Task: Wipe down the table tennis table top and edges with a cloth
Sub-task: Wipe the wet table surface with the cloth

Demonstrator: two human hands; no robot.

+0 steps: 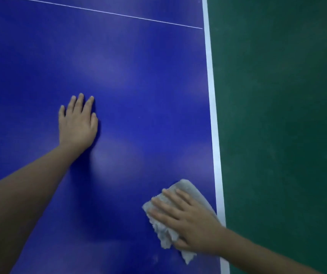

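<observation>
The blue table tennis table top fills most of the view, with a white border stripe along its right edge. A crumpled grey cloth lies flat on the table near that edge at the lower right. My right hand presses on the cloth with straight, spread fingers. My left hand rests palm down on the bare table surface, fingers straight, well to the left of the cloth.
A thin white centre line crosses the table at the top. Beyond the right edge of the table lies the green floor.
</observation>
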